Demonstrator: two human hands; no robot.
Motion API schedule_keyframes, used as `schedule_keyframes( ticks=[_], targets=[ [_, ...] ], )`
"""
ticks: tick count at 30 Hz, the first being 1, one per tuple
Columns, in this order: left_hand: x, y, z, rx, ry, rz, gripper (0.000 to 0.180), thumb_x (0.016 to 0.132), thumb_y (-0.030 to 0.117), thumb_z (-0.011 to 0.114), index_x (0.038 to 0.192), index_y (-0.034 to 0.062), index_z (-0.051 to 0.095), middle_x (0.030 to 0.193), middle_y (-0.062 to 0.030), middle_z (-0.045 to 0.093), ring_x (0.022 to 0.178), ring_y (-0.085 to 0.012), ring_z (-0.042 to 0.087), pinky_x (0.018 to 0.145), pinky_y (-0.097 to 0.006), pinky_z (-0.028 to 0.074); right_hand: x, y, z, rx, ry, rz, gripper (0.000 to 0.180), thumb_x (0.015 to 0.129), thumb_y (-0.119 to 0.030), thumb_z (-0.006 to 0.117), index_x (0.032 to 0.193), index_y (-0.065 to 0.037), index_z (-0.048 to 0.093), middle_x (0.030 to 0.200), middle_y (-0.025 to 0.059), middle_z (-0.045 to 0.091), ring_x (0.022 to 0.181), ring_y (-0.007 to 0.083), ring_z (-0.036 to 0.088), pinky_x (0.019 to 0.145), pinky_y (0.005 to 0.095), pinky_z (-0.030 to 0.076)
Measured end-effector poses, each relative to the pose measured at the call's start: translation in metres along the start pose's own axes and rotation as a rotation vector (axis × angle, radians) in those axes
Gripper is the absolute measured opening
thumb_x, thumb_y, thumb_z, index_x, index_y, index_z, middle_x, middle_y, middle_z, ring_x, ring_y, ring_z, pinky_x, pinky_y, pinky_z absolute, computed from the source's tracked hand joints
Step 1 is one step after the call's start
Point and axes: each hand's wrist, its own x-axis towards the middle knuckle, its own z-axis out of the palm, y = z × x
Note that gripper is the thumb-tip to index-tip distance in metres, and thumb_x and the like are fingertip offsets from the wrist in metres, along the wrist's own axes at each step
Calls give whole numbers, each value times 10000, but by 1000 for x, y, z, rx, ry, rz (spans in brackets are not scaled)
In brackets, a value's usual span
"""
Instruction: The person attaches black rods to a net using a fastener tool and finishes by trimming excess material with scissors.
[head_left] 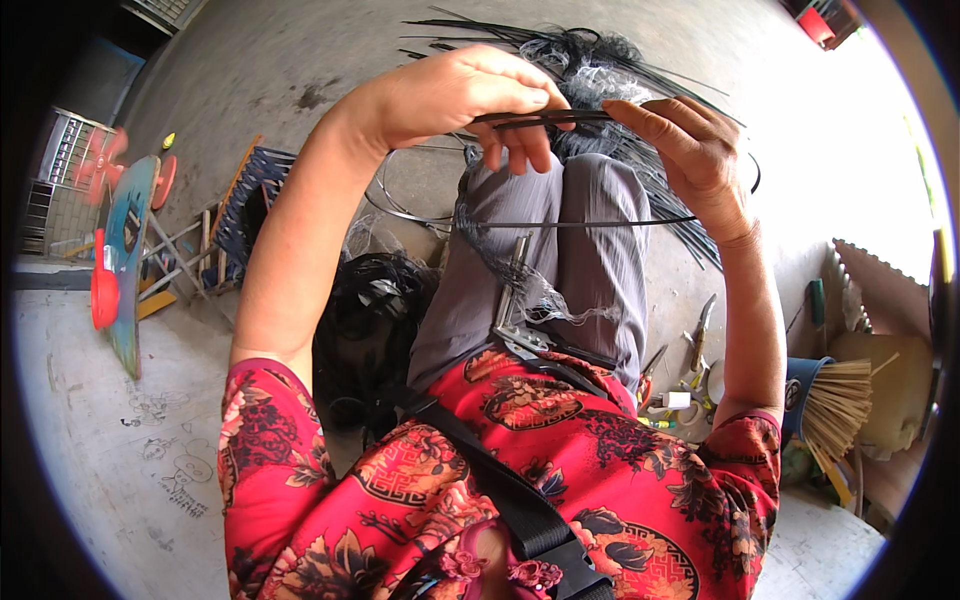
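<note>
Raised in front of my knees, my left hand (490, 100) and my right hand (690, 150) hold a thin black flat strip (590, 116) stretched between them. The right thumb and fingers pinch its right part. On the left, the strip passes between the thumb and the loosely bent fingers. A long length of black strip (580, 224) loops below, across my thighs. On my lap lies a metal hand tool (521, 337) with a long handle, beside a tangle of clear, thread-like scrap (535, 295).
A heap of black strips and clear scrap (600, 80) lies on the floor beyond my knees. A black coiled bundle (375, 300) sits at my left. Right of me are a knife (704, 325), other small tools, and a blue container (803, 385) with thin sticks. A folding chair (260, 190) stands left.
</note>
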Motion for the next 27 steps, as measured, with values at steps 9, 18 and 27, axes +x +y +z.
schedule_keyframes(
  ticks=[9, 18, 27],
  targets=[
    [27, -4, -3, -173, -120, -118, 340, 1149, 262, 631, 1182, -57, 743, 789, -36, 711, 551, -34, 547, 460, -186, 383, 12, -2, -3, -19, -19, 9, 642, 795, 9, 739, 1388, -236, 782, 959, -13, 752, 891, 215, 742, 773, 366, 611],
    [-134, 46, -61, -119, 735, 465, 254, 1198, 227, 556, 1205, 15, 697, 711, 95, 488, 504, 0, 399, 449, -181, 349, -53, -171, -34, 114, -604, 272, 231, 945, -207, 731, 1123, -81, 654, 1017, 74, 667, 960, 288, 682, 840, 445, 552],
    [-33, -146, -15, -668, 552, -48, 210, 1184, 201, 566, 1202, 19, 670, 858, 12, 600, 589, -60, 475, 498, -208, 350, -146, -217, 3, 292, -1029, 267, 163, 1009, -164, 614, 1083, -26, 661, 967, 129, 734, 929, 273, 765, 769, 403, 622]
  ],
)
